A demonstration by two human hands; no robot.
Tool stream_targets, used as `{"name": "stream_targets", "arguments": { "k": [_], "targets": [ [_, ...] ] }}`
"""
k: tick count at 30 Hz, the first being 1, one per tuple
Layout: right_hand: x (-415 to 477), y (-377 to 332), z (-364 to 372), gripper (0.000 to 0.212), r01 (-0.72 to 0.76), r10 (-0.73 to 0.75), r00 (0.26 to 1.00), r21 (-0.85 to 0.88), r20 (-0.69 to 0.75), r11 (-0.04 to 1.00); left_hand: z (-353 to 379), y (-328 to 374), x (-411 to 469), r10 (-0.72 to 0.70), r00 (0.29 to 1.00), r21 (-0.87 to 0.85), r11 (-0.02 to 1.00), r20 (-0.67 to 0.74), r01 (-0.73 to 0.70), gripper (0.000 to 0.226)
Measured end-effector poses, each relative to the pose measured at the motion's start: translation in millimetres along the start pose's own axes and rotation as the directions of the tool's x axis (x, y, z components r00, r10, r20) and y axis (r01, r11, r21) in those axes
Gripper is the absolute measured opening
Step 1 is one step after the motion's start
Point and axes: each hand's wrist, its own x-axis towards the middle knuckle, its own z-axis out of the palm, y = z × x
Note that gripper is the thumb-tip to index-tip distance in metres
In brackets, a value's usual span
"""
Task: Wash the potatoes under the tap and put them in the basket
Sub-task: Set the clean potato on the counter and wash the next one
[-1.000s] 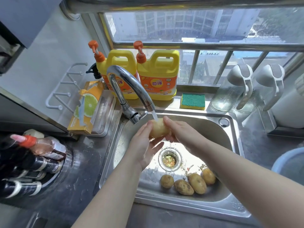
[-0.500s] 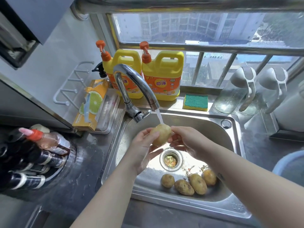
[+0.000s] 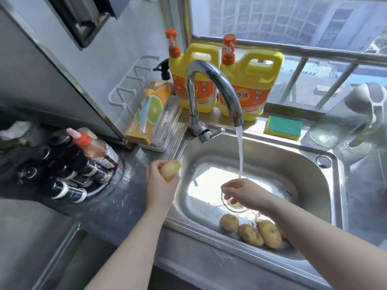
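Observation:
My left hand [image 3: 159, 185] grips a wet, pale potato [image 3: 170, 169] over the left rim of the steel sink [image 3: 272, 151]. Under the running stream from the curved tap [image 3: 211, 80], my right hand [image 3: 245, 190] hangs over the drain with fingers loosely curled and nothing in it. Several unwashed brown potatoes [image 3: 259, 233] lie at the sink's near edge, partly behind my right forearm. No basket is in view.
Two yellow detergent jugs [image 3: 247, 80] and a green sponge [image 3: 283, 126] stand behind the sink. Left of it sit an orange box [image 3: 150, 111] in a tray and several dark bottles [image 3: 69, 170]. Glass jugs [image 3: 351, 124] stand at right.
Both hands held the potato under the water; now my left hand has carried it left to the sink's edge, and my right hand has let go and stays under the stream. The camera turned left.

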Motion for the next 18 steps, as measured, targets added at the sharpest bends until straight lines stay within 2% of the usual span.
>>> {"name": "stream_targets", "arguments": {
  "k": [4,8,12,16,18],
  "targets": [
    [7,-2,13,0.018,-0.006,0.005,0.999,0.012,0.041,1.0,-11,-24,26,-0.013,0.995,0.007,1.0,-0.103,0.014,0.041],
    [13,5,18,0.013,-0.011,0.01,0.999,0.005,0.049,1.0,-5,-37,41,-0.006,0.996,0.058,0.998,-0.089,0.011,0.041],
    [17,25,13,0.019,-0.045,0.046,0.998,-0.006,0.048,0.999,-3,-43,51,-0.059,0.995,0.128,0.989,-0.075,0.068,0.049],
    [29,56,13,0.028,-0.091,0.102,0.993,-0.174,0.057,0.981,-3,-44,49,0.002,0.998,0.231,0.973,-0.066,0.014,0.054],
    [36,72,21,0.034,-0.118,0.156,0.983,-0.317,0.098,0.941,-3,-44,48,0.03,0.998,0.258,0.966,-0.053,-0.016,0.054]
  ]
}}
